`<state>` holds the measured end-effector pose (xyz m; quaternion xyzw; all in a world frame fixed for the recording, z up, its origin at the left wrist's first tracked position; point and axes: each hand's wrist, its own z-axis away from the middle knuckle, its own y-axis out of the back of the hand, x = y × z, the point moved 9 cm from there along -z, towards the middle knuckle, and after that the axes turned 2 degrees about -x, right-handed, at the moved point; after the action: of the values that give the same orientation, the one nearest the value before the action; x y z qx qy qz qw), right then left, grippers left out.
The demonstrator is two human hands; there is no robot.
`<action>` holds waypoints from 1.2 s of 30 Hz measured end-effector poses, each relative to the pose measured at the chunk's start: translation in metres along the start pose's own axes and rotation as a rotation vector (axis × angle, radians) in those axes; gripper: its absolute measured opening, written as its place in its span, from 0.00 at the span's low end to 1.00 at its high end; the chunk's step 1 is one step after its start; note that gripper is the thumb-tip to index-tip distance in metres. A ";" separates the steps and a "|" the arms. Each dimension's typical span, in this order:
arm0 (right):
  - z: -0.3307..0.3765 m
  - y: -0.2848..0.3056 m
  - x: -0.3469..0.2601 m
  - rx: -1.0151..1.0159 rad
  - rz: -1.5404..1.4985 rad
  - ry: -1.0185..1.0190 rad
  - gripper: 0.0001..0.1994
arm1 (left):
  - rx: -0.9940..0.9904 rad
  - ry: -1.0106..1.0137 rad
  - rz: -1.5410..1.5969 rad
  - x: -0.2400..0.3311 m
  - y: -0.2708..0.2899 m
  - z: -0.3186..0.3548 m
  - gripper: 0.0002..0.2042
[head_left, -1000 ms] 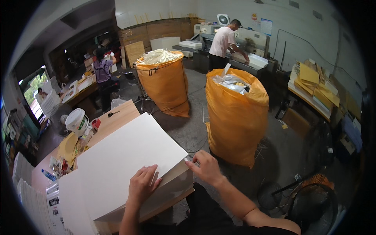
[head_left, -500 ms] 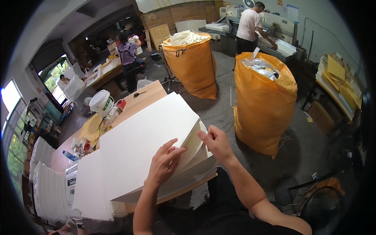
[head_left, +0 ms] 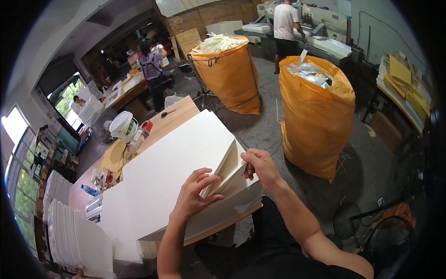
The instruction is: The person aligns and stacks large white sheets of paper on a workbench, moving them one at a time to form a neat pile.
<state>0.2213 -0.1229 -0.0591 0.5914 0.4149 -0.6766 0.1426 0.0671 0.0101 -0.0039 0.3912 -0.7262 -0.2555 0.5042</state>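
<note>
Paper stack [head_left: 176, 162] (smooth white sheets), corner lifted by left hand [head_left: 195, 197] and right hand [head_left: 262, 167], grips pinched shut.

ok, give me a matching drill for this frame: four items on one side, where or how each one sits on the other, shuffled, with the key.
Items
1. left hand
2. right hand
3. white bucket
4. scissors

Place or state
A. lying on bare wood at the far end of the table
B. pinching the lifted corner of the top sheets
C. fingers tucked into the gap of the paper stack
D. standing by the fan at the table's left side

Pairs: 1-C, 2-B, 3-D, 4-A
</note>
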 end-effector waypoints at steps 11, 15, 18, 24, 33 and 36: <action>0.003 0.005 -0.007 0.197 0.576 0.319 0.18 | -0.041 -0.043 -0.123 0.005 -0.005 -0.002 0.15; -0.004 -0.001 0.002 -0.006 -0.016 0.037 0.17 | -0.076 0.003 -0.119 0.012 -0.003 -0.002 0.16; -0.003 -0.003 0.001 -0.014 -0.055 0.048 0.17 | -0.022 -0.036 -0.090 0.012 -0.002 -0.005 0.23; -0.002 0.002 0.005 -0.051 -0.040 0.048 0.18 | -0.020 -0.018 0.019 0.003 0.000 -0.005 0.26; -0.002 0.000 -0.004 0.031 0.194 0.145 0.17 | -0.007 -0.094 -0.183 0.002 -0.004 -0.002 0.22; -0.003 -0.001 0.003 -0.022 -0.048 0.056 0.17 | -0.032 -0.039 -0.157 0.017 -0.004 -0.002 0.23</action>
<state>0.2220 -0.1189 -0.0613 0.5986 0.4401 -0.6583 0.1213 0.0669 -0.0065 0.0028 0.4339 -0.6989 -0.3134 0.4743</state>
